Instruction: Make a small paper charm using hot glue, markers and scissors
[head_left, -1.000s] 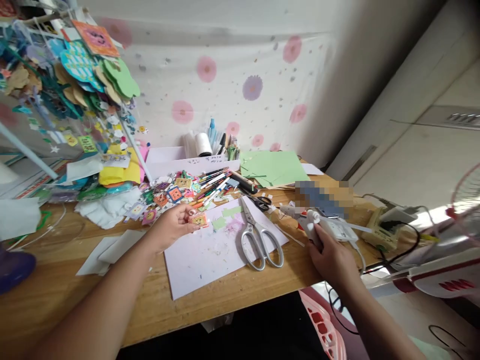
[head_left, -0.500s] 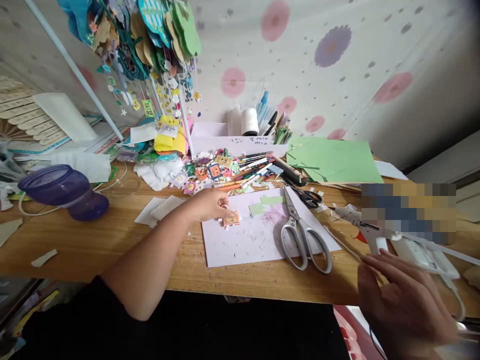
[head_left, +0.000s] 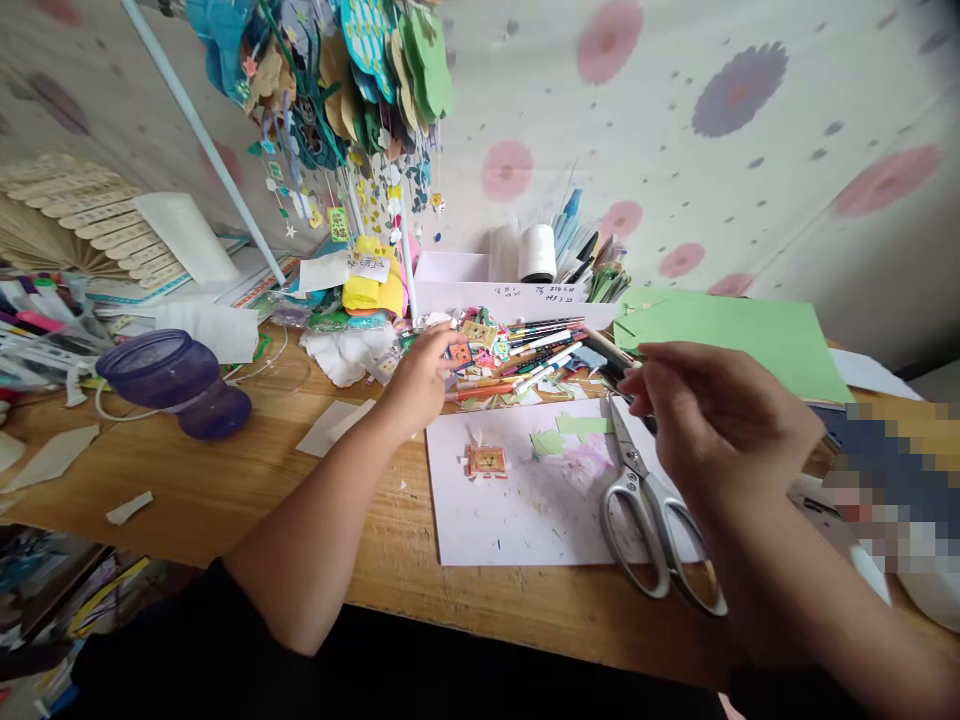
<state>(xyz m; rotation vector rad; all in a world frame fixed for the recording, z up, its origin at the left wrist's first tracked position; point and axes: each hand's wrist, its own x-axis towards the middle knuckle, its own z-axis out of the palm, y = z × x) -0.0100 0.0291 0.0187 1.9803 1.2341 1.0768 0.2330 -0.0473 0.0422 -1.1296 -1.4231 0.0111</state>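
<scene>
My left hand (head_left: 416, 385) reaches into a pile of small coloured cut-outs (head_left: 480, 335), its fingers slightly apart around a small orange-and-blue square (head_left: 459, 355) in the pile. Raised over the table on the right is my right hand (head_left: 724, 420). Its fingers are bent together and slightly blurred; whether something small sits between them is hidden. A small orange framed picture piece (head_left: 487, 461) lies on the white board (head_left: 495, 525), with white bits at its edge. Large silver scissors (head_left: 637, 490) rest across the board's right part, partly behind my right forearm. Green paper scraps (head_left: 574, 428) lie near the board's top.
Pens and markers (head_left: 536, 355) lie behind the board, with a white box (head_left: 517, 300) behind them. A purple translucent cup (head_left: 169, 375) lies at left. Green sheets (head_left: 735, 330) are at the back right. Paper ornaments (head_left: 337, 70) hang from a stand.
My left hand has left the orange framed piece and moved up to the cut-out pile. My right hand has risen from the table's right side towards the scissors. The view has shifted.
</scene>
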